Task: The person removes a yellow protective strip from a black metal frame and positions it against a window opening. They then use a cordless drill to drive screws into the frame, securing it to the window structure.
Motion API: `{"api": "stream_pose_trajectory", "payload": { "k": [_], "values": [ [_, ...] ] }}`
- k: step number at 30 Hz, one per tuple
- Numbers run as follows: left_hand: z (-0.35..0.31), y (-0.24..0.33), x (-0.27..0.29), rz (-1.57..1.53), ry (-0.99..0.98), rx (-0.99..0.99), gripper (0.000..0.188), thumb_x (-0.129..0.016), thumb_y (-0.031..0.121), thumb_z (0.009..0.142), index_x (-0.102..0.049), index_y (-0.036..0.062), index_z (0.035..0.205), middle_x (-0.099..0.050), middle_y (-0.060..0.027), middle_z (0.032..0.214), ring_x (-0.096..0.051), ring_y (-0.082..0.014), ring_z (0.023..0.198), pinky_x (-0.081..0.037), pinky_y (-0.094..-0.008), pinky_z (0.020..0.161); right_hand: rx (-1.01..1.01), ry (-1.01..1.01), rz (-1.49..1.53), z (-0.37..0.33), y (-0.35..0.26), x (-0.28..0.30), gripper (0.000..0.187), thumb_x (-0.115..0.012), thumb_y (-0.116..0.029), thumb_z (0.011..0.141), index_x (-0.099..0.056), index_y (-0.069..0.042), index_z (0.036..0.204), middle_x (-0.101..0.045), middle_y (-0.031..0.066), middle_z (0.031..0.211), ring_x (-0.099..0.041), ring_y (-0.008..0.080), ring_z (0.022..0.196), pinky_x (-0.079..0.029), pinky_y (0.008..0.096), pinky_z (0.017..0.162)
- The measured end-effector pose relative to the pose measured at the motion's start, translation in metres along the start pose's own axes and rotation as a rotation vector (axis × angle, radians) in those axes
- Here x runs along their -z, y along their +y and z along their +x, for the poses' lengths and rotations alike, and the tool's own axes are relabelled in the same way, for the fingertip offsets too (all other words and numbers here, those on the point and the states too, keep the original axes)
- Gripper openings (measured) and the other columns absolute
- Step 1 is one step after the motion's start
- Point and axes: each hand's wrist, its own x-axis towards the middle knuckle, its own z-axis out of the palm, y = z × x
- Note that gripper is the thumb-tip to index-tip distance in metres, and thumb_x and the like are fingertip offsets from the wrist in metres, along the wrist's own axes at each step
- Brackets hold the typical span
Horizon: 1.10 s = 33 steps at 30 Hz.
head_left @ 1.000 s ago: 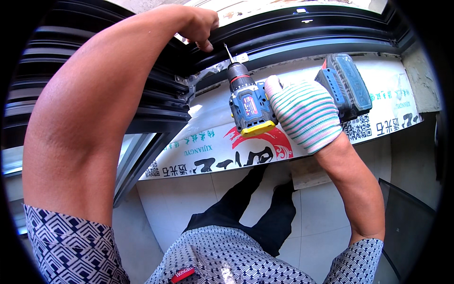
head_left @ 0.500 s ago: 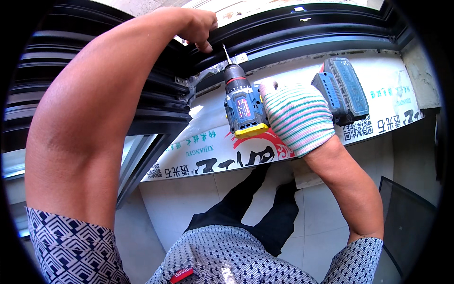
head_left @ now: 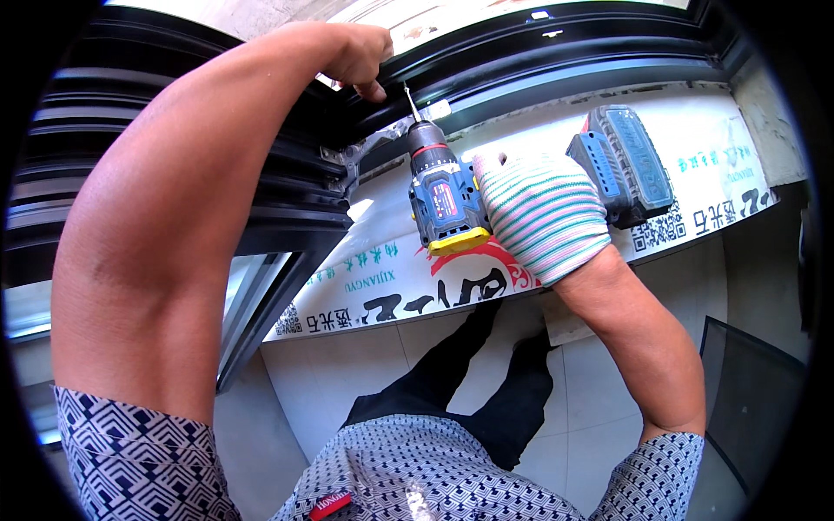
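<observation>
The right hand (head_left: 543,217), in a striped knit glove, is wrapped tight round the grip of a blue cordless drill (head_left: 443,195). The battery (head_left: 621,165) sticks out to the right and the bit (head_left: 411,100) points up toward the far edge of the sill (head_left: 521,143), at the black window frame (head_left: 287,174). The left hand (head_left: 356,56) is bare, fingers curled and pinched at the frame's top rail, right beside the bit tip. It prob. steadies a screw or the rail; too small to tell which.

Doing it well, as I judge it:
- Keep drill and bit in one straight line w/ the screw axis; the bit leans slightly now, so square it up before pulling the trigger.
- Push along the bit, not sideways, or it'll cam out and scar the frame.
- Start slow, short bursts.
- Bare fingers sit v. close to the tip, so shift them off to the side once the bit bites.
- Watch the metal bracket (head_left: 365,152) at the frame corner, just left of the chuck.

Count: 1 drill, 1 battery, 1 bit, 1 glove (right only), 2 hands, 1 bracket seen. The printed film on the sill is one sheet.
</observation>
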Motion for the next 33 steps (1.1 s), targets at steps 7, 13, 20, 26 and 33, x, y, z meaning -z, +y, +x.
{"api": "stream_pose_trajectory", "payload": {
  "k": [7, 13, 20, 26, 33],
  "values": [
    [-0.002, 0.001, 0.000, -0.003, 0.008, -0.002, 0.046, -0.085, 0.021, 0.082, -0.068, -0.0056, 0.116, -0.071, -0.0223, 0.105, -0.069, -0.0348, 0.103, -0.050, -0.0462, 0.091, 0.027, 0.009, -0.031, -0.001, 0.000, 0.000, 0.058, -0.087, -0.039, 0.075, -0.064, -0.001, 0.113, -0.071, 0.0162, 0.093, -0.074, 0.0264, 0.086, -0.060, 0.0358, 0.075],
    [-0.004, 0.003, 0.003, 0.000, -0.015, 0.003, 0.044, -0.084, 0.020, 0.083, -0.069, -0.0054, 0.115, -0.072, -0.0218, 0.104, -0.069, -0.0343, 0.102, -0.050, -0.0470, 0.091, 0.046, 0.078, -0.024, -0.003, 0.003, -0.007, 0.041, -0.080, -0.022, 0.082, -0.065, -0.001, 0.113, -0.071, 0.0160, 0.085, -0.073, 0.0281, 0.078, -0.059, 0.0363, 0.070],
    [-0.006, 0.007, 0.006, 0.003, -0.041, 0.024, 0.046, -0.084, 0.019, 0.082, -0.067, -0.0059, 0.117, -0.072, -0.0220, 0.104, -0.069, -0.0340, 0.102, -0.050, -0.0461, 0.091, 0.044, 0.086, -0.054, -0.003, 0.002, -0.007, 0.043, -0.076, -0.017, 0.085, -0.066, 0.000, 0.123, -0.073, 0.0172, 0.091, -0.074, 0.0292, 0.080, -0.059, 0.0376, 0.073],
    [-0.006, 0.007, 0.005, 0.010, -0.032, 0.016, 0.049, -0.084, 0.019, 0.082, -0.066, -0.0067, 0.120, -0.071, -0.0227, 0.106, -0.069, -0.0345, 0.104, -0.050, -0.0463, 0.093, 0.044, 0.088, -0.058, -0.003, 0.002, -0.008, 0.042, -0.075, -0.017, 0.086, -0.066, 0.000, 0.123, -0.073, 0.0174, 0.092, -0.074, 0.0290, 0.081, -0.059, 0.0379, 0.073],
    [-0.004, 0.005, 0.006, 0.033, -0.043, 0.006, 0.051, -0.085, 0.020, 0.081, -0.066, -0.0065, 0.121, -0.071, -0.0231, 0.107, -0.069, -0.0344, 0.104, -0.050, -0.0453, 0.094, 0.047, 0.122, -0.030, -0.004, 0.001, -0.009, 0.042, -0.078, -0.019, 0.083, -0.065, 0.000, 0.119, -0.072, 0.0169, 0.090, -0.073, 0.0295, 0.081, -0.059, 0.0375, 0.070]
  ]
}}
